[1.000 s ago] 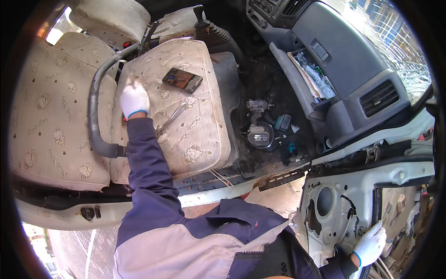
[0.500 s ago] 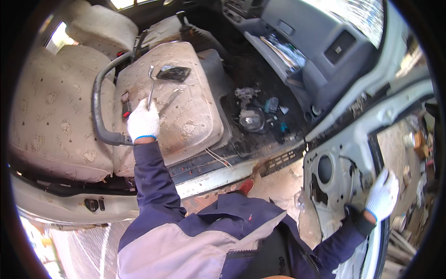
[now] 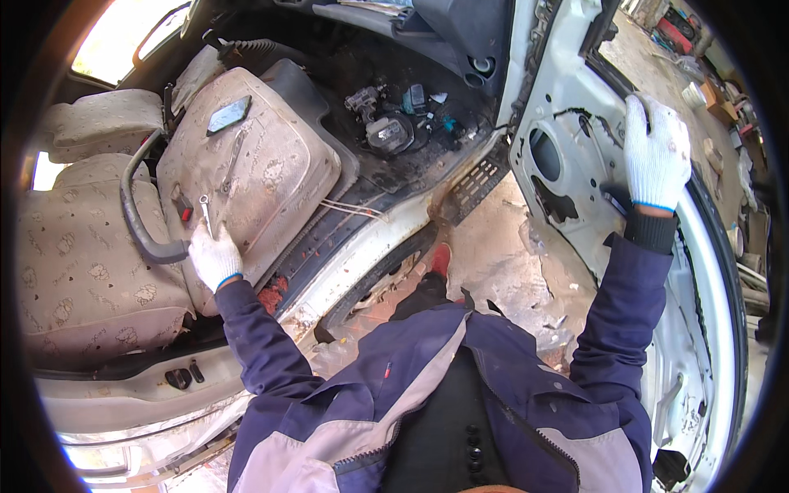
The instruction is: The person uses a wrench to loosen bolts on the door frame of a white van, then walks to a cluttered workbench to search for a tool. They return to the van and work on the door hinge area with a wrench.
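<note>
On the seat cushion [image 3: 271, 164], my left hand [image 3: 215, 256] has its fingers closed around a small wrench [image 3: 205, 215], which points away from my fingertips. Further beyond it lies a dark flat device [image 3: 229, 114]. Far to the right, my right hand [image 3: 654, 154] grips the bare door panel [image 3: 567, 99], fingers curled over its edge.

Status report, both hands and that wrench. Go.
Left hand closed on small wrench, over the seat cushion. Right hand gripping the stripped door frame. Second wrench and phone lying on the cushion, apart.
</note>
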Tool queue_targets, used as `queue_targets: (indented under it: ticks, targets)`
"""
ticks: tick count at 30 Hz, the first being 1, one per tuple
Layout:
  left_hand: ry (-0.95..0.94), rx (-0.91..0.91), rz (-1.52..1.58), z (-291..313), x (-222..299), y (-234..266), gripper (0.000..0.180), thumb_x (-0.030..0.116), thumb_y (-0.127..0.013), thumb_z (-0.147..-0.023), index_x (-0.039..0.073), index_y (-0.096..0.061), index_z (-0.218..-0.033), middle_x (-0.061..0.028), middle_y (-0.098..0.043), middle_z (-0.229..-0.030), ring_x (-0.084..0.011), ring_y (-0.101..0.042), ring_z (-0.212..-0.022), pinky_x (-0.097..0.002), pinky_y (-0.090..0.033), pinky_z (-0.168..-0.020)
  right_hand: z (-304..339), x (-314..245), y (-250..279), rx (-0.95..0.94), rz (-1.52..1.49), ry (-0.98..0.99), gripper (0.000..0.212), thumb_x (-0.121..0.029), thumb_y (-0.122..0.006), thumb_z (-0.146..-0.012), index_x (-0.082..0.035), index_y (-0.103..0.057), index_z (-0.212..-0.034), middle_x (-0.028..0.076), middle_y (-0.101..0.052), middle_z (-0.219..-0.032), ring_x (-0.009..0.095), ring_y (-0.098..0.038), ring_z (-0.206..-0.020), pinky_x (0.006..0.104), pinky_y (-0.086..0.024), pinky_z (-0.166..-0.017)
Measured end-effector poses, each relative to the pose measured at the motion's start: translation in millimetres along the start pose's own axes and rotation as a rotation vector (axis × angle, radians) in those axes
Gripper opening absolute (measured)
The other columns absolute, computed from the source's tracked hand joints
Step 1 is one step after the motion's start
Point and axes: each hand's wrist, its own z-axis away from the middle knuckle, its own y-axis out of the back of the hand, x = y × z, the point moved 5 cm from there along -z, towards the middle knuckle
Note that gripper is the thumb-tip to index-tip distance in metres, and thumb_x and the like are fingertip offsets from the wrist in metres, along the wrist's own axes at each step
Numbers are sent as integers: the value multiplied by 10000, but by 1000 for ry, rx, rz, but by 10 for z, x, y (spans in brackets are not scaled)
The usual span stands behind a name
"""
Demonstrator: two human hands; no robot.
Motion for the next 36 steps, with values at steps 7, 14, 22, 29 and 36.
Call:
queue_targets:
  ticks: [7,14,22,29,36]
  targets:
    - [-232,135,-107,264,51,-142,270,286,-659,-1054,60,-788,-1127,-148,-798,-1070,-334,-732,-1026,-454,-578,-934,979,-189,1121,77,-127,-135,269,-4,-737,-972,-24,-786,-1236,184,-797,-1193,332,-746,-1153,418,-546,-1078]
    - [-232,243,-117,246,95,-182,276,317,-677,-1055,73,-806,-1039,-153,-793,-990,-340,-734,-942,-474,-584,-852,2254,214,2671,215,287,-317,285,-42,-605,-1054,36,-765,-1276,193,-781,-1261,332,-732,-1173,433,-547,-1066]
    - [-246,293,11,259,125,-116,311,302,-658,-1058,82,-781,-1241,-145,-793,-1161,-341,-718,-1067,-479,-561,-945,3396,54,4424,428,1140,-320,296,-321,-708,-1074,-65,-819,-1173,140,-786,-1021,334,-745,-895,446,-599,-749]
    - [-319,379,456,839,223,406,374,262,-673,-1062,64,-737,-1373,-153,-776,-1301,-355,-701,-1177,-495,-522,-1060,4224,-366,5313,399,1169,-513,440,-361,-697,-1028,-76,-748,-1358,187,-779,-1214,395,-715,-1066,489,-565,-943]
    - [-726,-55,913,2425,421,1153,405,92,-732,-1007,11,-690,-1401,-190,-707,-1379,-357,-638,-1300,-470,-485,-1154,4975,-472,6182,580,908,-815,579,-428,-683,-1071,28,-662,-1428,269,-696,-1388,438,-649,-1282,513,-502,-1114]
